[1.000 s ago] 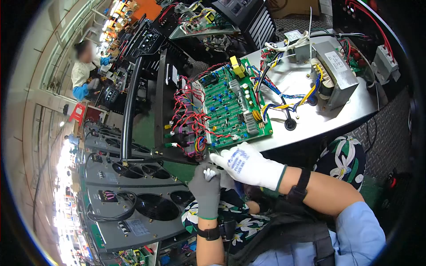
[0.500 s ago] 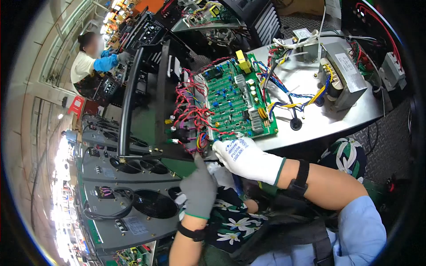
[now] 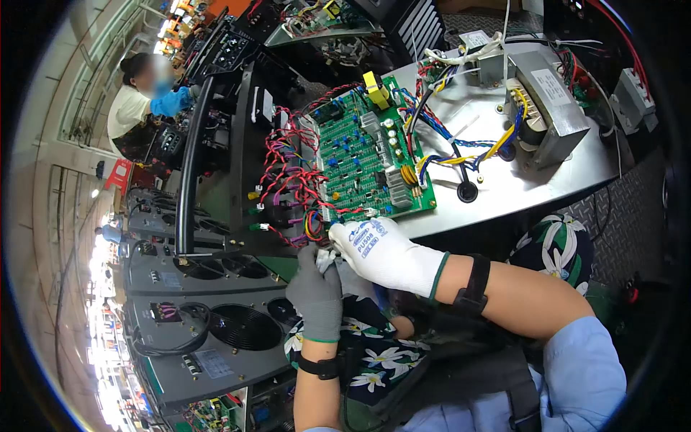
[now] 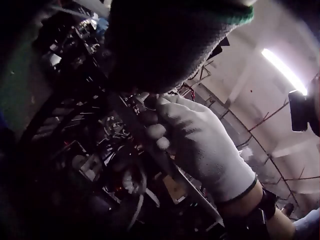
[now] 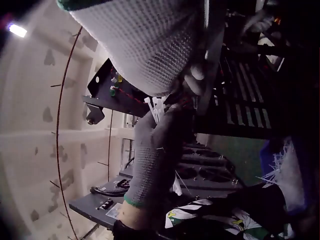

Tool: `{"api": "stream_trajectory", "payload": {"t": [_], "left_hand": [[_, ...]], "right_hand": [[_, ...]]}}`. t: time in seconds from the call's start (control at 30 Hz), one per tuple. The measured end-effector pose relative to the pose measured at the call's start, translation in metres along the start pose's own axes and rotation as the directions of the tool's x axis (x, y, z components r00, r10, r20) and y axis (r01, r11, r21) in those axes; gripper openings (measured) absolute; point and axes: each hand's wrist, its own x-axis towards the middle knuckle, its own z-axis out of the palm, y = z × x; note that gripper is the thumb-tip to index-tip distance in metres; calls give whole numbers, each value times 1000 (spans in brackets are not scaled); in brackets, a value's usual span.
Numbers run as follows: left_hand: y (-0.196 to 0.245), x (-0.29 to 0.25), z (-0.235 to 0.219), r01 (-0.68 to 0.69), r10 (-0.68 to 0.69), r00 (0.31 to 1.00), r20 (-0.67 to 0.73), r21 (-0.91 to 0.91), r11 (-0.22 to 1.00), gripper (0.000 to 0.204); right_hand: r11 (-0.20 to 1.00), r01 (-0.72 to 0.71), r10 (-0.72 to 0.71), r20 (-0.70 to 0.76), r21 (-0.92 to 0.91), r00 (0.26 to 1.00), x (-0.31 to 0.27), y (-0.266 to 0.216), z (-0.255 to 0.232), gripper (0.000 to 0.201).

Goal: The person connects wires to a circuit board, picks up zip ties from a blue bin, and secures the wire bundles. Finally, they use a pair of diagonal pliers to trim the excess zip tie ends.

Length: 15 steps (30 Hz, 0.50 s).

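Note:
My left hand point(image 3: 315, 295), in a grey glove, holds several white cable ties point(image 5: 157, 109) between thumb and fingers, their heads sticking out in the right wrist view. My right hand point(image 3: 389, 255), in a white glove, is just right of it, at the near corner of a green circuit board point(image 3: 353, 162). Its fingers point(image 4: 156, 131) curl at the metal edge in the left wrist view; I cannot tell what they hold. A looped bundle of coloured wires point(image 3: 312, 225) hangs beside both hands, joining the board to the black front panel point(image 3: 243, 144).
A transformer point(image 3: 551, 108) stands on the metal chassis plate point(image 3: 497, 198). A black handle bar point(image 3: 193, 165) runs along the left. Grey fan panels point(image 3: 216, 288) line the floor side. A blue container of cable ties point(image 5: 285, 170) sits near the lap. Another person point(image 3: 137, 104) works far left.
The left hand swung down and left with a finger pointing up, then came back beside the right hand at the wires. The right hand stayed near the board's corner. The other person leaned forward.

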Motion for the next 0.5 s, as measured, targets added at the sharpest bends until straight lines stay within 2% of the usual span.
{"api": "stream_trajectory", "payload": {"t": [0.03, 0.07, 0.1, 0.17, 0.2, 0.23, 0.3, 0.37, 0.43, 0.5], "left_hand": [[-1, 0, 0, 0, 0, 1000, -16, -8, 1000, 26], [1, -2, -3, 90, -88, 995, 47, -48, 995, 28], [-1, -2, -3, 89, -88, 995, 42, -45, 995, 28], [-4, -1, -3, 43, -25, 998, 64, -305, 951, 26], [-2, -1, -6, 51, -34, 996, 79, -225, 973, 27], [3, -2, -10, 50, -34, 997, 72, -226, 973, 27], [17, -6, -14, -28, 28, 1000, 1, 12, 1000, 31], [17, -8, -5, -20, 19, 1000, -25, -30, 999, 36], [17, -9, 5, 48, -53, 997, -52, -96, 994, 34], [17, -8, 7, 19, -31, 994, -104, -120, 993, 26]], "right_hand": [[1000, -17, 17, 17, 11, 1000, 0, -1, -2, 12], [999, 28, -26, -86, 16, 996, -1, 3, 6, 11], [999, 33, -31, -90, 16, 995, 0, 3, 6, 11], [1000, 31, -31, -89, 0, 996, 0, 3, 7, 11], [1000, 19, -20, -79, -9, 997, 0, 1, 6, 11], [1000, 25, -26, -81, -13, 996, 0, 0, 4, 11], [999, -42, 42, 24, -6, 999, 1, -1, 1, 14], [999, -50, 51, 37, -12, 998, 1, -2, 0, 14], [999, -43, 43, -51, 10, 998, 1, 0, 6, 12], [999, -43, 43, -46, 3, 998, 0, -1, 6, 12]]}}
